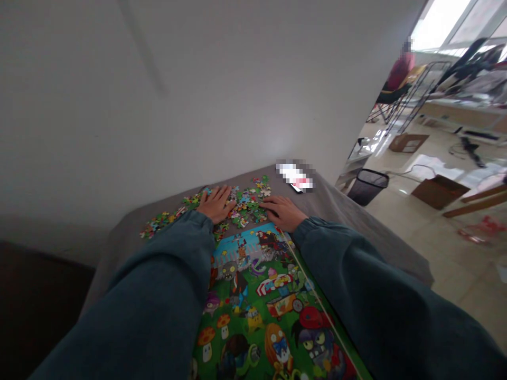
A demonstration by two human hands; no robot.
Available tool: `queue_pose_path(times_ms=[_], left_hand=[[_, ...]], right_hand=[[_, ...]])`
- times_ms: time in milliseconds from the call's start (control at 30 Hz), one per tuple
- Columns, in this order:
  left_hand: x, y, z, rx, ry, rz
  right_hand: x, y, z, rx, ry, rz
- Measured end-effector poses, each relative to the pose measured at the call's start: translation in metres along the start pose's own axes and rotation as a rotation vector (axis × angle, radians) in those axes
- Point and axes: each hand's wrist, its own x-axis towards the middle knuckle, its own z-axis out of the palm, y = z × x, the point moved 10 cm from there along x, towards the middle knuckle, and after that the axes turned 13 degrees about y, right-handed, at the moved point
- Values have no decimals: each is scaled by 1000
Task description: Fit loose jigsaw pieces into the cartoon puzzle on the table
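A black mesh bin is seen on the floor; its contents cannot be told. Both the left hand and right hand are laid flat, fingers spread, on loose puzzle pieces near the table's far edge.

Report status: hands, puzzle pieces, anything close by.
Left hand flat on loose puzzle pieces, open. Right hand palm-down at the pile's edge, open. Picture board between the sleeves; phone beyond.

Loose puzzle pieces under both hands: mixed green, blue, pink, yellow. Picture board nearer than the hands: green border, cartoon print in blue, red, orange. Sleeves dark teal; tablecloth grey-brown, plain.
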Motion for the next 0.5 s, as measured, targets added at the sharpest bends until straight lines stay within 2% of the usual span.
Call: queue_pose_path(times_ms=[133,367,433,500], left_hand=[[2,-3,0,-5,-12,12],[19,30,-3,-55,5,94],[22,28,-10,-60,24,90],[22,14,-18,-48,44,70]], right_hand=[[1,-1,0,1,-14,15],[1,-1,-1,17,-2,26],[1,-1,-2,23,-6,26],[1,-2,-2,31,-15,25]])
